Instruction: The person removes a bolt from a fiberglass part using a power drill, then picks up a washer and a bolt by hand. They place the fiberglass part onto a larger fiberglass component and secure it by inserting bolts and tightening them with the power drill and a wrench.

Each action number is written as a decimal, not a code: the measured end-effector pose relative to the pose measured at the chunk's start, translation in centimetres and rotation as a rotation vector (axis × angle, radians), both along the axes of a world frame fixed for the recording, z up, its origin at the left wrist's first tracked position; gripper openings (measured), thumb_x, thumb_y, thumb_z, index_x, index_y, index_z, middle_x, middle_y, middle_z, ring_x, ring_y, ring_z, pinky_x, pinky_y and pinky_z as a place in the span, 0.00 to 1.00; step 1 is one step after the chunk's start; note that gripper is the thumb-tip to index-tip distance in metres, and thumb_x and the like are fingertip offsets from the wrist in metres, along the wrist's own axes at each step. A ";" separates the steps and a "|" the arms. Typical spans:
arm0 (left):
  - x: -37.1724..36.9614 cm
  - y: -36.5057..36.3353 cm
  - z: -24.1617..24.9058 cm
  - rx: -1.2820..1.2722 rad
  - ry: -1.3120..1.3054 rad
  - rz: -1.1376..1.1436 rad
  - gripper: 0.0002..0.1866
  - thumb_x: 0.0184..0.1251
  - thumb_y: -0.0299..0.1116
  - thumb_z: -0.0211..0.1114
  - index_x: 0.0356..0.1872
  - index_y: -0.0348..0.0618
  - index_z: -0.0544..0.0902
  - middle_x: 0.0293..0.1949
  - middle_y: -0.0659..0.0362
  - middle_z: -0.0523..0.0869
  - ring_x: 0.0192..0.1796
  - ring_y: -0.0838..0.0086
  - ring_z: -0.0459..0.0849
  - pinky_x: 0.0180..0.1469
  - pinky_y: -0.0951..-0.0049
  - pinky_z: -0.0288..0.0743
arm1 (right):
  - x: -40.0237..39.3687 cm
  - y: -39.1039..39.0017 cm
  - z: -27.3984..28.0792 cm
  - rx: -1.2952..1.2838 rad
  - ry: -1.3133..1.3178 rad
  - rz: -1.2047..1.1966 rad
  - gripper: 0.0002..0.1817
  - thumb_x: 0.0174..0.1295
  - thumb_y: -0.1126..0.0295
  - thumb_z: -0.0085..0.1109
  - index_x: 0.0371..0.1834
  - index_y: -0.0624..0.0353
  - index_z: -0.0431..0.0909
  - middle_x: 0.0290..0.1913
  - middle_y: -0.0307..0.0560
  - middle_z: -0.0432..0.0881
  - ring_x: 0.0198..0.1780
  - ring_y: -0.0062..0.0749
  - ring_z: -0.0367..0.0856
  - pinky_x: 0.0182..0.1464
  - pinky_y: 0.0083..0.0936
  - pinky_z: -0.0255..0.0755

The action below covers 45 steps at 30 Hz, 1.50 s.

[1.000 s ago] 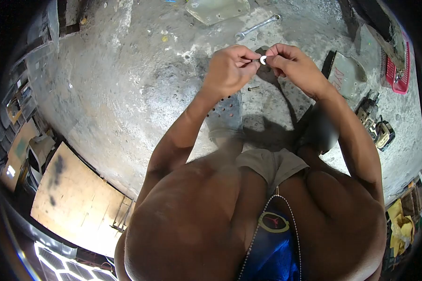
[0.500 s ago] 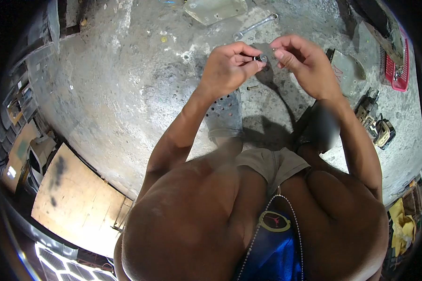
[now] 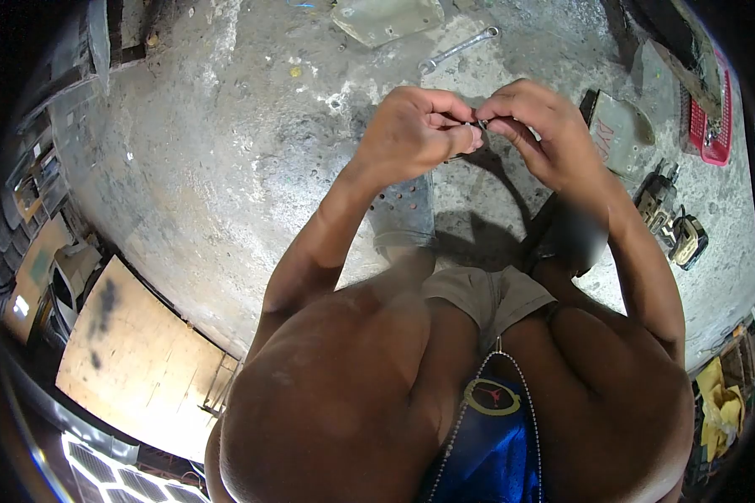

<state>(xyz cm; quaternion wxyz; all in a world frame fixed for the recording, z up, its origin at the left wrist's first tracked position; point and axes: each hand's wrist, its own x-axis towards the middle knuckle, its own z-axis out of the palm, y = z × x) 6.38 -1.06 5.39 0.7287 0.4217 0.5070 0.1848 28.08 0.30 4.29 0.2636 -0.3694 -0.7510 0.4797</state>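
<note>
My right hand (image 3: 545, 126) has just rejoined my left hand (image 3: 415, 134), so both meet at the small part (image 3: 481, 124) over the far floor (image 3: 310, 92). My left pinches it; my right's fingertips nearly touch, their hold unclear.

No word or number could be read for certain, since the red handwritten letters (image 3: 607, 140) on the pale panel (image 3: 634, 124) at the far right were too small to make out, while the blue fabric (image 3: 502, 453) at the near side bore a red leaping-figure emblem (image 3: 492, 394) inside a yellowish oval (image 3: 492, 412).
</note>
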 end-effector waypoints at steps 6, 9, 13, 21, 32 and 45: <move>-0.2 -0.9 -1.0 -0.006 0.013 -0.039 0.10 0.64 0.23 0.68 0.42 0.25 0.83 0.35 0.51 0.89 0.39 0.75 0.89 0.41 0.78 0.82 | 0.2 -1.1 0.1 -0.082 -0.083 0.002 0.08 0.62 0.74 0.64 0.43 0.59 0.82 0.39 0.52 0.83 0.40 0.51 0.82 0.44 0.36 0.76; 0.2 -2.0 -1.4 -0.005 0.027 -0.026 0.10 0.64 0.23 0.68 0.42 0.26 0.83 0.36 0.51 0.89 0.40 0.76 0.88 0.42 0.78 0.81 | 0.3 -2.0 -0.3 -0.159 -0.121 -0.035 0.07 0.63 0.71 0.65 0.41 0.61 0.82 0.38 0.52 0.83 0.38 0.52 0.82 0.42 0.37 0.75; 1.1 -3.2 -1.5 -0.016 0.046 0.029 0.11 0.64 0.23 0.68 0.44 0.26 0.83 0.37 0.52 0.89 0.41 0.76 0.88 0.45 0.78 0.81 | 0.0 -3.3 -0.4 -0.193 -0.138 -0.111 0.07 0.64 0.69 0.64 0.41 0.61 0.82 0.38 0.52 0.83 0.36 0.50 0.82 0.39 0.36 0.75; 1.6 -2.2 -1.0 -0.118 -0.135 0.160 0.12 0.65 0.24 0.68 0.45 0.26 0.81 0.38 0.49 0.88 0.43 0.69 0.89 0.46 0.73 0.83 | 0.3 -3.5 0.4 -0.170 -0.065 -0.275 0.08 0.63 0.75 0.64 0.45 0.60 0.82 0.37 0.51 0.83 0.38 0.45 0.84 0.39 0.31 0.76; 1.5 -1.0 -0.6 -0.104 -0.100 0.120 0.17 0.62 0.21 0.70 0.49 0.28 0.75 0.35 0.51 0.87 0.39 0.70 0.89 0.43 0.72 0.86 | 1.0 -2.6 1.0 -0.054 -0.052 -0.152 0.14 0.58 0.82 0.63 0.48 0.58 0.84 0.41 0.52 0.86 0.42 0.46 0.85 0.47 0.33 0.77; 1.9 -1.9 0.5 0.158 0.122 0.008 0.21 0.60 0.25 0.70 0.53 0.33 0.74 0.36 0.54 0.87 0.39 0.75 0.88 0.40 0.77 0.81 | 1.1 -2.6 1.1 0.028 -0.187 -0.060 0.06 0.64 0.72 0.63 0.41 0.60 0.82 0.36 0.52 0.84 0.39 0.52 0.82 0.46 0.38 0.75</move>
